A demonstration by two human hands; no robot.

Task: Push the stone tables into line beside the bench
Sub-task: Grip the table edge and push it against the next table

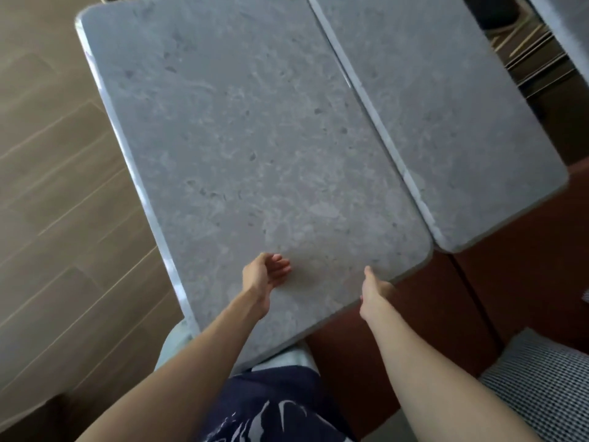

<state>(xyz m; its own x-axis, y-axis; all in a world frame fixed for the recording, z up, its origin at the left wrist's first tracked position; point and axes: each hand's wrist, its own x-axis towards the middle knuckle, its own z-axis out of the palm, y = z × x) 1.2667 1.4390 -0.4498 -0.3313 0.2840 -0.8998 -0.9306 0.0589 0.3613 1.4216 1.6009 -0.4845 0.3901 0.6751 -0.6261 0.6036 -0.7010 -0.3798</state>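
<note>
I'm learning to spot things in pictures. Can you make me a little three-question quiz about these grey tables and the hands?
1. True or false: the near stone table and the far stone table lie side by side, long edges close together.
2. Which hand holds the near table's edge? A) left hand B) right hand C) neither
3. Fill in: the floor left of the tables looks like ____ planks.

Key:
1. True.
2. B; the thumb lies on top with the fingers under the edge. The left hand hovers over the top, fingers loosely curled.
3. Wooden.
</note>
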